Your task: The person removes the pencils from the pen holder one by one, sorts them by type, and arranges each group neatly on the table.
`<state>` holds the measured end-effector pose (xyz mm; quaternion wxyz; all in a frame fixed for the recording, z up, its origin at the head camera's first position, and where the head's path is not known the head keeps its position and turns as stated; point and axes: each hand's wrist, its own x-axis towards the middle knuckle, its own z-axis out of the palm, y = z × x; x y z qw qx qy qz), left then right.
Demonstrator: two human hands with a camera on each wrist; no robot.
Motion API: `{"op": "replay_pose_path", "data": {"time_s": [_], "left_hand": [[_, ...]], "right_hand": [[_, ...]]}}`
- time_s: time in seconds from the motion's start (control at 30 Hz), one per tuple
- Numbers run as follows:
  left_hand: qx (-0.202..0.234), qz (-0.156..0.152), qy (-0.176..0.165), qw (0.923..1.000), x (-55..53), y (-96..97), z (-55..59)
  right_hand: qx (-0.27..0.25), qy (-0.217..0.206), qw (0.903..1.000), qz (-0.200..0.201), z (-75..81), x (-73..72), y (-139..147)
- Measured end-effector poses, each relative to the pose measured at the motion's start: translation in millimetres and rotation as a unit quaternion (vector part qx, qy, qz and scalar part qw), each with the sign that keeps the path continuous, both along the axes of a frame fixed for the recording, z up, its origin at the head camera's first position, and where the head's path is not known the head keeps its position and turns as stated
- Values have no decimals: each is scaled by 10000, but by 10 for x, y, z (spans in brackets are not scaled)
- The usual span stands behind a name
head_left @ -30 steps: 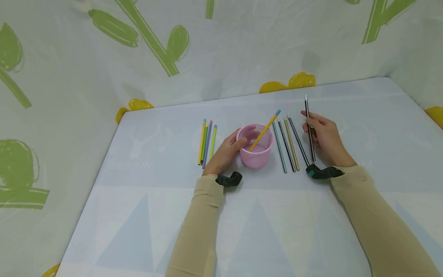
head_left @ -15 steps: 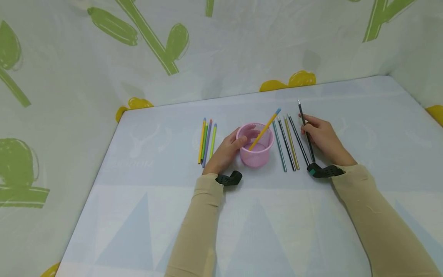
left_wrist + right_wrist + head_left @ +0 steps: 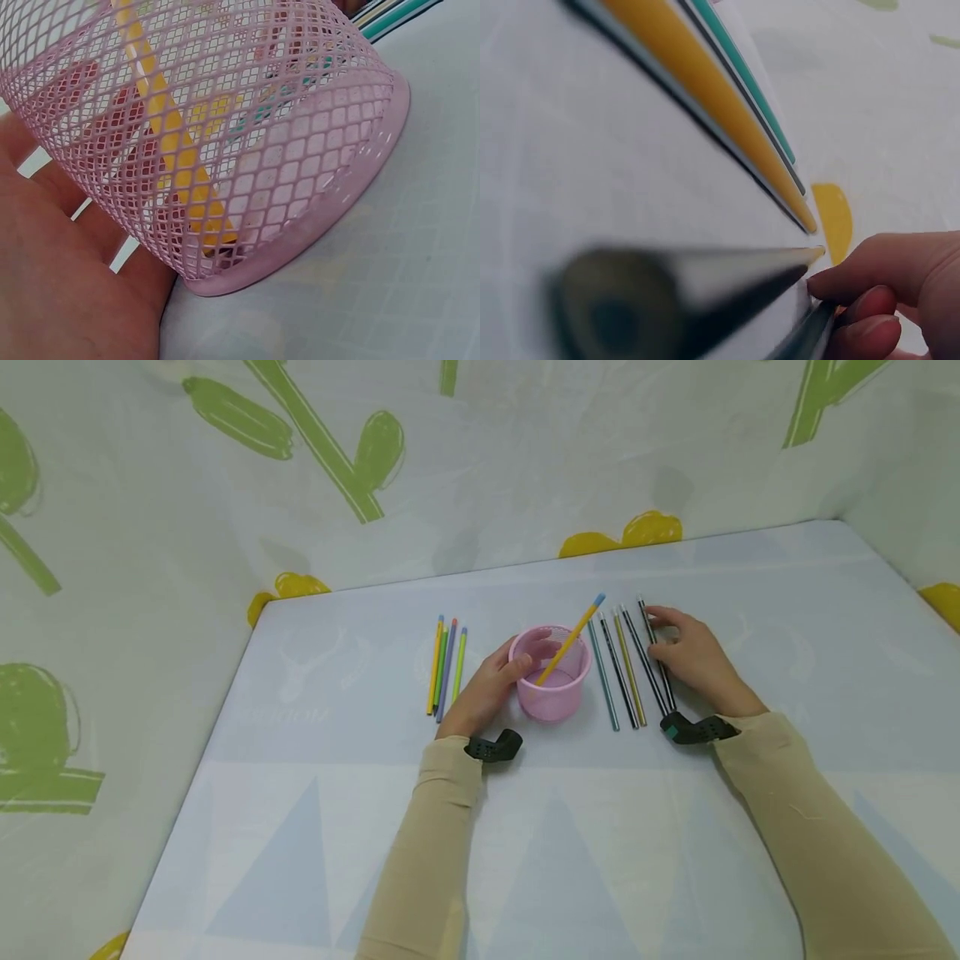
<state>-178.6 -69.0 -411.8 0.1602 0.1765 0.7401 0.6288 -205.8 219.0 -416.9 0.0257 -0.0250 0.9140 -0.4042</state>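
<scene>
My left hand [image 3: 483, 692] grips a pink mesh pencil cup [image 3: 551, 700], thumb over the rim and fingers around its far side. A yellow pencil [image 3: 572, 639] with a blue end leans inside; in the left wrist view its lower tip reaches the cup's base. My right hand [image 3: 693, 656] pinches a dark pencil [image 3: 662, 670] between thumb and fingers, low over the table, at the right end of a row. Beside it lie a black-and-silver pencil [image 3: 643, 660], a gold pencil [image 3: 628, 668], another black pencil [image 3: 618, 670] and a teal pencil [image 3: 608, 685].
Left of the cup lies a second group: a yellow pencil [image 3: 435, 664], a green pencil [image 3: 441, 664], a purple pencil [image 3: 446, 672] and a lime pencil [image 3: 459, 662]. The table [image 3: 555, 860] has a pale patterned cover, with a printed cloth wall [image 3: 480, 468] along its back edge.
My right hand has lowered the dark pencil towards the table, its far end swinging left to line up beside the row. The left hand and cup stay in place.
</scene>
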Motion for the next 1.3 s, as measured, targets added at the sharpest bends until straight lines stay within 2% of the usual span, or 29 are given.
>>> {"op": "replay_pose_path", "data": {"time_s": [0.13, 0.23, 0.4, 0.57, 0.77, 0.97, 1.1, 1.3], "left_hand": [[-47, 112, -158, 9998, 14, -2, -3], [-90, 184, -185, 9996, 11, -1, -7], [-53, 132, -111, 9998, 0, 4, -16], [-89, 106, -126, 9998, 7, -1, -32], [-81, 83, -2, 9999, -6, -6, -30], [17, 3, -35, 10000, 2, -5, -33], [19, 47, 29, 10000, 8, -6, -20], [139, -43, -18, 9999, 41, 6, 52]], "right_hand": [[10, -1, 10000, 31, 3, 13, -11], [-141, -6, 9999, -97, 0, 22, -16], [-639, -184, 9970, -385, -3, 38, -12], [-1268, -405, 9897, -534, -2, 59, -22], [-1846, -177, 9815, -482, 58, 65, -51], [-2294, -3, 9724, -436, 121, 111, -154], [-2435, 215, 9695, -182, 178, 148, -230], [-2606, 389, 9632, 530, 238, 204, -327]]}}
